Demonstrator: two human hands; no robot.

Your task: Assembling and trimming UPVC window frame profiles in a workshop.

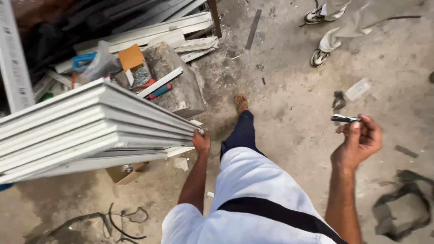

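White profile lengths [90, 126] lie stacked in a bundle at our left, their ends pointing toward us above the dusty floor [289, 104]. Our left hand [201, 141] is closed on the end of the stack, gripping it. Our right hand [359, 140], raised and half curled, pinches a small dark metal piece [346, 119] between fingertips. The bundle looks gathered, still held at its end.
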